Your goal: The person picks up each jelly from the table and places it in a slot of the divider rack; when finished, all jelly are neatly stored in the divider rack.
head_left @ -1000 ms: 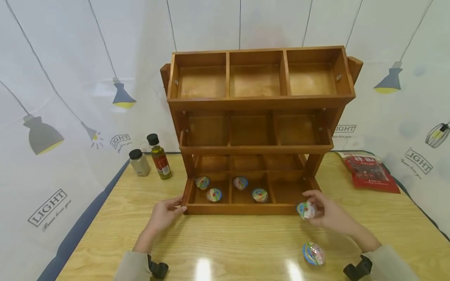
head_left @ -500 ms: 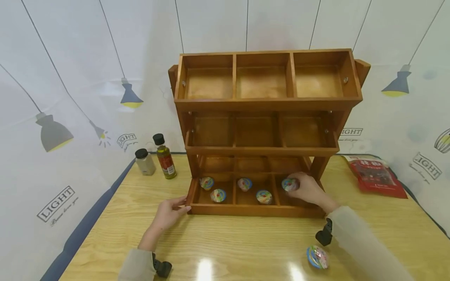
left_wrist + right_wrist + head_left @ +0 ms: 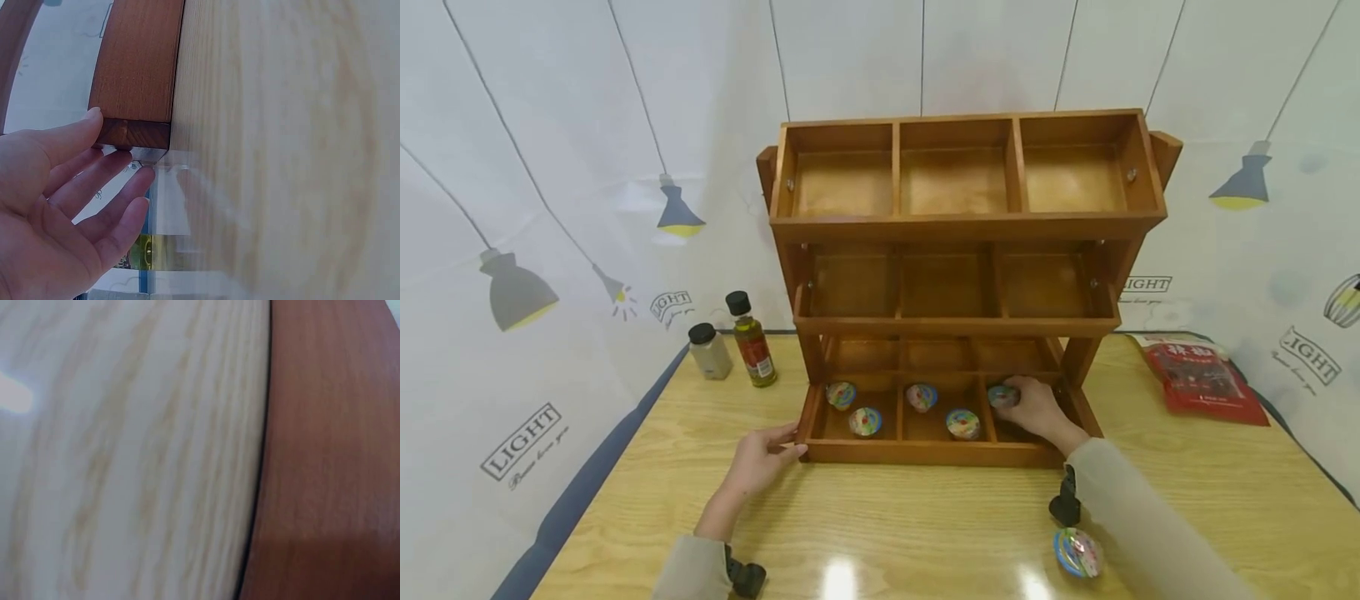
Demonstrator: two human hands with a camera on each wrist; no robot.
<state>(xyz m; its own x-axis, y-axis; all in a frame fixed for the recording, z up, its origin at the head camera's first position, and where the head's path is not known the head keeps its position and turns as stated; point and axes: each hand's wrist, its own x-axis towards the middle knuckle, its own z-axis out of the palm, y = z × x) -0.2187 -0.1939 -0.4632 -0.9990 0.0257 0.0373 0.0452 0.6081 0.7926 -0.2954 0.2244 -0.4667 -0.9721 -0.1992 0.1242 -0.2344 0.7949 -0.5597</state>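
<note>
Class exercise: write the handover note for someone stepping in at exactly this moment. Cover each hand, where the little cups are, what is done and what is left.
Left hand: open, fingers resting against the front left corner of the wooden rack.
Right hand: inside the bottom tier's right compartment, fingers curled on a jelly cup.
Done: four cups in the bottom tier, two in the left compartment, two in the middle compartment.
Left: release the held cup; one more cup lies on the table by the right sleeve. The upper tiers hold nothing.
</note>
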